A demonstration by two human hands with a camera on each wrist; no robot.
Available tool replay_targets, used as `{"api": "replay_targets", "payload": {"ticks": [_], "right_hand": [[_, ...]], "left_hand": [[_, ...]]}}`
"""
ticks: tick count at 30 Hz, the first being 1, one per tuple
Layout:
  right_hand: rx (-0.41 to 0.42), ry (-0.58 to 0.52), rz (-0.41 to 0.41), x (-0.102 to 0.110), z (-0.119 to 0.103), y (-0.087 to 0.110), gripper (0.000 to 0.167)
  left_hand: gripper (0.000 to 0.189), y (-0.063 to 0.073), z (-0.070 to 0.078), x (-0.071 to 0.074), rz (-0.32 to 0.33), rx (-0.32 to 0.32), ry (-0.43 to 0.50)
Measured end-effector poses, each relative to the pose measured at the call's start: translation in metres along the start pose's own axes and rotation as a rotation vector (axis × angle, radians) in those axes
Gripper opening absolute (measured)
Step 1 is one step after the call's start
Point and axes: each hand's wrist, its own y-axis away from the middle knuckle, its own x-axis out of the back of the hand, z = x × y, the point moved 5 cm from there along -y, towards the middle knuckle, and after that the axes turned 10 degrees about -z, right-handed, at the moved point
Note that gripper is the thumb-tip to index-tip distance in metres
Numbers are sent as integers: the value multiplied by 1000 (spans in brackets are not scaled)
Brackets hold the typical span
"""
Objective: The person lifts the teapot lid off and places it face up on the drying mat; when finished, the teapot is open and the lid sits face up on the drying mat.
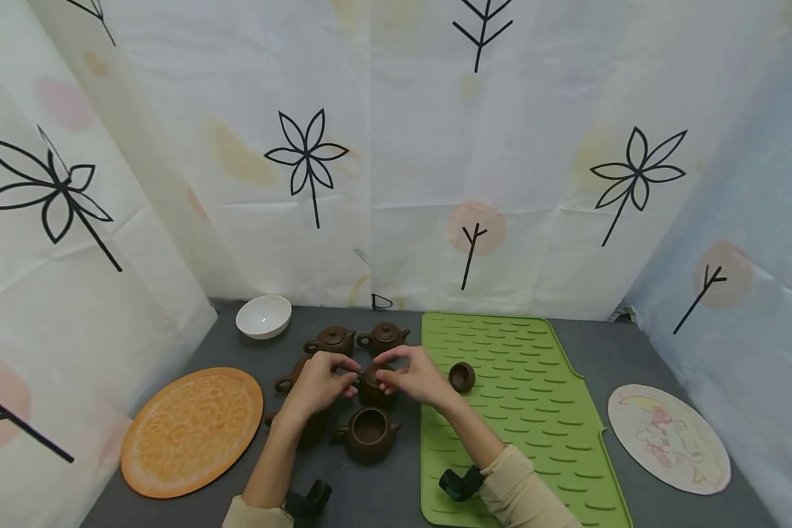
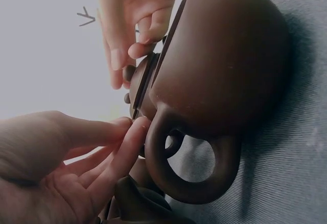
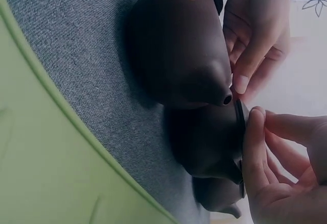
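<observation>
Both hands meet at a dark brown teapot [image 1: 374, 394] in the middle of the group. My left hand [image 1: 323, 381] holds the near-left edge of its lid [image 2: 139, 83] between thumb and fingers. From the other side my right hand [image 1: 416, 375] has thumb and fingertips at the lid's rim, partly hiding it. Closer to me stands a lidless brown teapot [image 1: 368, 438], its opening facing up; its round body and loop handle [image 2: 199, 183] fill much of the left wrist view. The exact fingertip contact is partly hidden.
More brown teapots stand behind, a left one [image 1: 333, 339] and a right one [image 1: 383, 336]; others are partly covered by my left arm. A small round brown piece [image 1: 462, 377] lies on the green mat [image 1: 515, 433]. Around are a white bowl [image 1: 264, 317], orange placemat [image 1: 191, 433] and oval mat [image 1: 669, 440].
</observation>
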Motion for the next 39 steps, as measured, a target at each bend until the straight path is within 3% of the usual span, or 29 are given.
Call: {"api": "replay_targets", "payload": {"ticks": [5, 11, 21, 33, 39], "right_hand": [[12, 27, 11, 1, 2, 0, 24], [43, 58, 10, 1, 4, 0, 22], [36, 48, 39, 4, -1, 4, 21], [23, 15, 40, 22, -14, 26, 28], [53, 49, 45, 37, -16, 41, 28]], "left_hand": [[15, -4, -4, 0, -33, 31, 40], [13, -6, -7, 0, -25, 73, 66], [13, -5, -6, -4, -2, 67, 73], [12, -4, -5, -5, 20, 73, 50], [11, -2, -4, -6, 28, 68, 45]]}}
